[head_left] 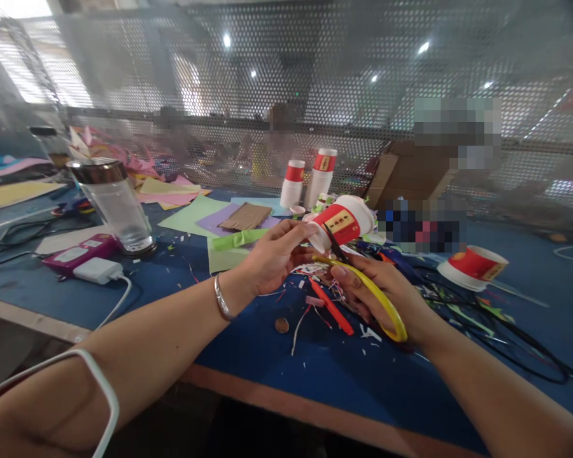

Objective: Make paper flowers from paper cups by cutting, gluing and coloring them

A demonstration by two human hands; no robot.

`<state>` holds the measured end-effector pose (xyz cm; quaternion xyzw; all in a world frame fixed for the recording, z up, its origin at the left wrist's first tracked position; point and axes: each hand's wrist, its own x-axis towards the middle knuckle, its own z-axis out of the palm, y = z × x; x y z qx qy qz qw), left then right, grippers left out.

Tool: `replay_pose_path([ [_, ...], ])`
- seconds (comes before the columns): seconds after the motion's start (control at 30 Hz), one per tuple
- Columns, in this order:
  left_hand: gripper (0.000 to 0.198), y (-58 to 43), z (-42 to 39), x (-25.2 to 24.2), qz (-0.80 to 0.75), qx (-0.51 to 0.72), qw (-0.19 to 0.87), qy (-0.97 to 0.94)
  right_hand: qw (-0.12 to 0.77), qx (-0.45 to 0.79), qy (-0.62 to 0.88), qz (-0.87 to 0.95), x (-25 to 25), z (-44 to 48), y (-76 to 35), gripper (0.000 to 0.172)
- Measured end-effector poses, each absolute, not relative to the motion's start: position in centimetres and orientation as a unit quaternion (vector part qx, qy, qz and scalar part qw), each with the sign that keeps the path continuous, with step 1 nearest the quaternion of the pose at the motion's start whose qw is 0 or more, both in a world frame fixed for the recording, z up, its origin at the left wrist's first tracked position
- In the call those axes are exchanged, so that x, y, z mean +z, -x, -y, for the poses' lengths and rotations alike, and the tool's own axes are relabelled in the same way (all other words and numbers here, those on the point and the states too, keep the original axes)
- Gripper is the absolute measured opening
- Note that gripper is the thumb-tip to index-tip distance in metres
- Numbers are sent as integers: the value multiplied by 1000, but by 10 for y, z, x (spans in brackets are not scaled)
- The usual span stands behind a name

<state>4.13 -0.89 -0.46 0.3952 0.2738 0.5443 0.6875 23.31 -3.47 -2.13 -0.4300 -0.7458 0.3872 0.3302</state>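
My left hand (pixel 281 251) grips a red and white paper cup (pixel 341 222) by its base end, tilted on its side above the table. My right hand (pixel 382 286) is closed around the yellow handles of a pair of scissors (pixel 386 302). Their dark blades lie against the cup's side near my left fingertips; whether they have cut into the paper I cannot tell. Beneath my hands lie a red pen-like stick (pixel 332 306), a brown coin-like disc (pixel 281 326) and scattered paper scraps.
Two stacks of paper cups (pixel 292 184) stand at the back, before a perforated metal screen (pixel 229 83). Another cup (pixel 477 266) lies to the right, among black cables. On the left are a glass bottle (pixel 117 207), a purple power strip (pixel 81 254) and coloured paper (pixel 188 216). A cardboard box (pixel 410 172) stands behind.
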Motion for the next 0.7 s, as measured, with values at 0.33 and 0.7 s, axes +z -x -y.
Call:
replay_pose_path([
  [0.33,11,-40,9,-7,-268,569,637,-445,335,337,485,734,-11,48,-225,49],
  [0.7,18,-39,9,-12,-250,588,589,-495,330,305,489,748,-10,48,-226,52],
])
